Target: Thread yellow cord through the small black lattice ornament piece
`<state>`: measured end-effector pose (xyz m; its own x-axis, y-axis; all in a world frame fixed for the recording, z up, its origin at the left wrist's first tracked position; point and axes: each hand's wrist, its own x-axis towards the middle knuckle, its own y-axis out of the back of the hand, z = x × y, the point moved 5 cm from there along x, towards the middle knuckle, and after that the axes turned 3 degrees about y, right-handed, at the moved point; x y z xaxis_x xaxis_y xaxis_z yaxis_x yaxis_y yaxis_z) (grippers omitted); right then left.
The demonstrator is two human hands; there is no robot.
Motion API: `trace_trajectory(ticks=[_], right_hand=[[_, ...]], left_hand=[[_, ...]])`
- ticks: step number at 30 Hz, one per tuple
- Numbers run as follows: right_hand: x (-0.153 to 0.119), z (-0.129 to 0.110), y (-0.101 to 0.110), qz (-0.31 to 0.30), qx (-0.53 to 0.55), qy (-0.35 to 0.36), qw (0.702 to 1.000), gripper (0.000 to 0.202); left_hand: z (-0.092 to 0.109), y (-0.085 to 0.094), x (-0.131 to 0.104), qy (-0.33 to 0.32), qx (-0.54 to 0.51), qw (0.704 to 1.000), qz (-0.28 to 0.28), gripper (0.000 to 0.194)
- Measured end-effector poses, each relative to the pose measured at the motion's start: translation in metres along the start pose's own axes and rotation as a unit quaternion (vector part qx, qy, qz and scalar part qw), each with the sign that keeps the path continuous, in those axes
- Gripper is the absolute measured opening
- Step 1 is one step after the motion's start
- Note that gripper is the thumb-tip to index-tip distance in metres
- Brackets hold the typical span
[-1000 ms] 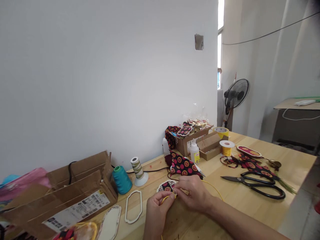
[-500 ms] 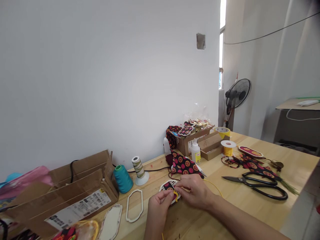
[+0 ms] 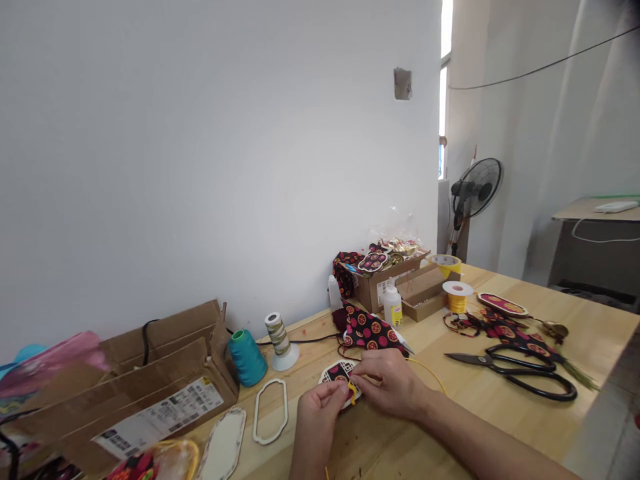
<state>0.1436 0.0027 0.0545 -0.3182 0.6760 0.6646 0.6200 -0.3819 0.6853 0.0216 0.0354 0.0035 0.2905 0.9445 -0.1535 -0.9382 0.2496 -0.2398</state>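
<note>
Between my hands lies a small round ornament point(image 3: 339, 371) with a white openwork frame over dark patterned fabric. A yellow cord point(image 3: 353, 393) is bunched at its middle, and its length runs off to the right behind my hand. My left hand point(image 3: 323, 407) pinches this cord from the left, thumb and finger pressed together. From the right, my right hand point(image 3: 387, 383) pinches at the same spot, fingers curled, its wrist low over the wooden table. The fingertips hide part of the cord. Dark patterned fabric point(image 3: 370, 330) lies just behind the hands.
Black-handled scissors point(image 3: 520, 370) and a yellow cord spool point(image 3: 457, 300) lie to the right. On the left stand a cardboard box point(image 3: 165, 393), a teal thread cone point(image 3: 247, 359) and a white frame point(image 3: 271, 411). A glue bottle point(image 3: 393, 308) stands before another box point(image 3: 370, 293).
Both hands keep their pinch at the ornament with hardly any movement. The whole view has shifted very slightly.
</note>
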Motion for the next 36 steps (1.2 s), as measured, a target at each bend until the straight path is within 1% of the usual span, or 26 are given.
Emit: trace_trajectory(ticks=[4,8,15,21,24,28,30,33,36], right_hand=[[0.000,0.000,0.000,-0.007,-0.009,0.002,1.000,0.022],[0.000,-0.001,0.000,-0.004,-0.016,0.006,1.000,0.022],[-0.001,0.001,-0.002,-0.005,-0.016,0.008,1.000,0.020],[0.001,-0.001,-0.002,-0.022,-0.057,-0.007,0.998,0.022],[0.001,-0.001,-0.003,-0.019,-0.054,-0.011,0.998,0.023],[0.000,0.002,-0.001,-0.004,-0.025,-0.022,0.999,0.022],[0.000,0.003,0.000,-0.007,-0.016,-0.022,1.000,0.021],[0.000,0.001,0.000,-0.018,-0.010,-0.004,1.000,0.021],[0.000,-0.001,-0.001,-0.018,-0.009,0.017,1.000,0.023]], left_hand=[[0.004,-0.004,-0.004,-0.007,0.012,1.000,-0.003,0.016],[0.011,-0.005,-0.008,-0.013,0.036,0.999,0.017,0.011],[0.016,-0.005,-0.011,-0.014,0.061,0.998,0.030,0.015],[0.017,-0.003,-0.013,-0.022,0.104,0.993,0.052,0.016],[0.016,-0.002,-0.012,-0.031,0.105,0.993,0.045,0.015],[0.012,-0.003,-0.010,-0.021,0.062,0.997,0.027,0.017],[0.012,-0.004,-0.010,-0.020,0.047,0.998,0.024,0.021],[0.012,-0.005,-0.011,-0.016,0.043,0.999,0.026,0.023],[0.013,-0.006,-0.012,-0.017,0.072,0.997,0.023,0.021]])
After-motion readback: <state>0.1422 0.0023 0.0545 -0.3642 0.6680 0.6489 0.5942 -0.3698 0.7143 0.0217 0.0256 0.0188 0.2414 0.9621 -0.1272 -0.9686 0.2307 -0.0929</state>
